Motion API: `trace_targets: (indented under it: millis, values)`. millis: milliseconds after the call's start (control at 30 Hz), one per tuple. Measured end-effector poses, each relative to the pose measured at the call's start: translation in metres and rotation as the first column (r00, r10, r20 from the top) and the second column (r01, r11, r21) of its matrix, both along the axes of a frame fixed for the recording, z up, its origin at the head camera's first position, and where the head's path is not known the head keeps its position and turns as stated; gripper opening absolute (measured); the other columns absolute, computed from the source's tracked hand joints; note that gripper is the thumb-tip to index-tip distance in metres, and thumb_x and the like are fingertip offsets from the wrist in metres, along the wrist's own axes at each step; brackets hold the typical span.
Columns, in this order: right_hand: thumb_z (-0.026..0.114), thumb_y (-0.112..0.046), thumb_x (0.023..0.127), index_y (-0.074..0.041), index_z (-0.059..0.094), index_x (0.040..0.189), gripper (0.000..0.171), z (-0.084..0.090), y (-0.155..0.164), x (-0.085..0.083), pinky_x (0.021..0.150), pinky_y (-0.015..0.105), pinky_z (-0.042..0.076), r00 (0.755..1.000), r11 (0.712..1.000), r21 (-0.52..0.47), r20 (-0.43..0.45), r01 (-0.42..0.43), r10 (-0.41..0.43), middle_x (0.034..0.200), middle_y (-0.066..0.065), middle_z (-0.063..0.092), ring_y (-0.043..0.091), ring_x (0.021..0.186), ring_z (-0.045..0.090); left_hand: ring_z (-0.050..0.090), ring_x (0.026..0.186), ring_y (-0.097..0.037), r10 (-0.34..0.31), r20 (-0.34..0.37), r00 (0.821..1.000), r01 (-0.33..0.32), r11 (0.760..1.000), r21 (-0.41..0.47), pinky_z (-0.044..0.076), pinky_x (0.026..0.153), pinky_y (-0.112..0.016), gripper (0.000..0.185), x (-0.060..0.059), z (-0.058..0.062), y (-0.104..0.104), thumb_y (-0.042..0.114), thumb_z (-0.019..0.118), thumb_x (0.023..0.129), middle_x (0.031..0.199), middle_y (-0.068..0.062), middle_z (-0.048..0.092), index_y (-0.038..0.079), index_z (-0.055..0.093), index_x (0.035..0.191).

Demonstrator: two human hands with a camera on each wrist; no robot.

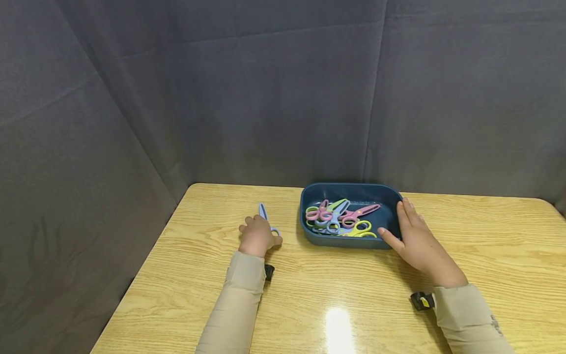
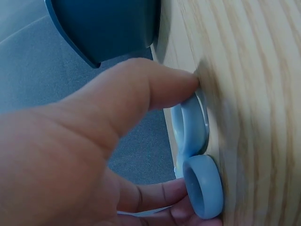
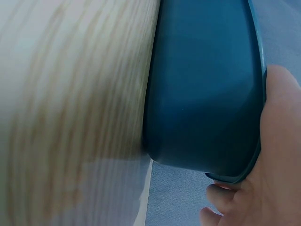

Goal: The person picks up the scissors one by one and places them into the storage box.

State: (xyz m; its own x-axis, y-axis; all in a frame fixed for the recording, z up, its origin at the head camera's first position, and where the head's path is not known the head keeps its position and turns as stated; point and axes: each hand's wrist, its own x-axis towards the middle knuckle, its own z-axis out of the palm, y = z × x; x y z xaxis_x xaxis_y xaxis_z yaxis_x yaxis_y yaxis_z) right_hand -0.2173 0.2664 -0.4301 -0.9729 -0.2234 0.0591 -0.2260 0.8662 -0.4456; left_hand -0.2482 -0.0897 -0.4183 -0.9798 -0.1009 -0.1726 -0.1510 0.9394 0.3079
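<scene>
A pair of light blue scissors (image 1: 263, 211) lies on the wooden table, blade toward the back. My left hand (image 1: 257, 236) is over its handles, thumb on one side and fingers on the other. The left wrist view shows the thumb and fingers against the scissors' handle loops (image 2: 205, 186), close over the wood. To the right stands a dark blue bin (image 1: 347, 242) with several scissors inside, among them pink scissors (image 1: 360, 212) and yellow scissors (image 1: 363, 227). My right hand (image 1: 417, 241) grips the bin's right end, thumb over the rim and the other fingers along the outside.
The wooden table (image 1: 185, 285) ends at the back against a grey curtain (image 1: 274, 108), which also hangs along the left side. The bin stands near the table's back edge. A bright light reflection (image 1: 338, 329) shows on the front of the table.
</scene>
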Motion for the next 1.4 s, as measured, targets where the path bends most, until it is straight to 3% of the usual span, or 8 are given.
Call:
trace_targets:
  millis: [533, 833, 1200, 1400]
  values:
    - [0.046, -0.056, 0.104, 0.014, 0.006, 0.155, 0.096, -0.001, 0.001, 0.001, 0.120, 0.062, 0.001, 0.999, 1.000, 0.017, -0.042, -0.012, 0.013, 0.163, 0.034, -0.001, 0.049, 0.151, 0.003, 0.048, 0.095, -0.033, -0.051, 0.038, 0.998, 0.052, 0.998, -0.027, 0.040, 0.089, -0.047, 0.074, -0.003, 0.001, -0.005, 0.041, 0.077, 0.085, 0.111, -0.027, 0.053, -0.014, 0.051, 0.126]
    - [0.045, -0.057, 0.104, 0.014, 0.004, 0.156, 0.097, -0.001, 0.001, 0.000, 0.120, 0.063, 0.002, 0.999, 1.000, 0.013, -0.033, -0.009, 0.010, 0.164, 0.034, -0.001, 0.049, 0.151, 0.001, 0.048, 0.095, -0.035, -0.047, 0.036, 0.998, 0.047, 0.999, 0.015, 0.041, 0.089, -0.048, 0.069, -0.003, 0.000, -0.007, 0.040, 0.077, 0.084, 0.110, -0.026, 0.052, -0.013, 0.053, 0.122]
    - [0.045, -0.057, 0.104, 0.013, 0.003, 0.156, 0.097, -0.001, -0.001, 0.001, 0.120, 0.061, 0.000, 1.000, 1.000, 0.005, -0.019, -0.004, 0.004, 0.164, 0.032, -0.003, 0.047, 0.152, -0.001, 0.049, 0.085, -0.031, -0.072, -0.060, 0.996, 0.075, 0.996, 0.057, 0.044, 0.084, -0.045, 0.038, -0.009, -0.003, -0.012, 0.036, 0.075, 0.081, 0.092, -0.016, 0.054, 0.003, 0.056, 0.082]
    - [0.045, -0.055, 0.104, 0.012, 0.002, 0.156, 0.096, -0.001, 0.000, 0.000, 0.120, 0.061, -0.001, 1.000, 1.000, 0.003, -0.015, -0.003, 0.003, 0.165, 0.030, -0.006, 0.047, 0.152, -0.003, 0.048, 0.085, -0.031, -0.069, -0.081, 0.994, 0.077, 0.992, 0.098, 0.043, 0.080, -0.043, 0.036, -0.011, -0.004, -0.013, 0.034, 0.076, 0.081, 0.091, -0.015, 0.053, 0.005, 0.054, 0.080]
